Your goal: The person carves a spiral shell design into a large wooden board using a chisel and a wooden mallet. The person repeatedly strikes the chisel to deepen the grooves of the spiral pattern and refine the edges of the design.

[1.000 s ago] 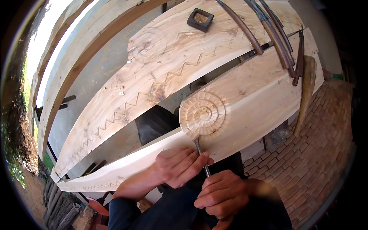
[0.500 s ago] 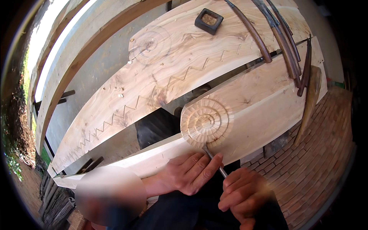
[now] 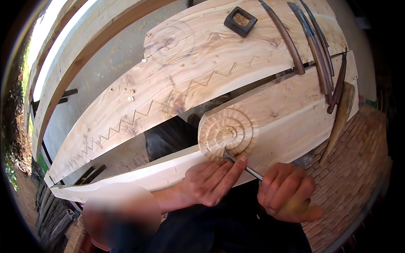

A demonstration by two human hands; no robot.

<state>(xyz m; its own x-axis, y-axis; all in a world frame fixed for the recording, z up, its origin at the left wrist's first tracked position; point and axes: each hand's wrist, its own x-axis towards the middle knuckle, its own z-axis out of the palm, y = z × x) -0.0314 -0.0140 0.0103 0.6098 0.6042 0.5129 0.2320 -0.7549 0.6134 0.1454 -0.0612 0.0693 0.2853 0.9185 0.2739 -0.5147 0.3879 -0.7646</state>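
Note:
A pale wooden board lies nearest me, carved near its left part with a round rosette of rings and spokes. On the rosette's lower edge rests the tip of a carving chisel, its steel shaft slanting down to the right. My right hand is closed around the handle, which the fingers mostly hide. Close to the blade, my left hand steadies the shaft with its fingers, its side against the board's near edge.
A second board with a zigzag groove and a drawn circle lies beyond a gap. On it sit a small dark square box and wood chips. Several chisels and a wooden mallet-like stick lie right. Curved timber stands left; brick paving right.
My right hand has moved right and up, swinging the chisel to a flatter slant. The chisel's tip has shifted further into the rosette. My left hand stays beside it. The view has shifted slightly.

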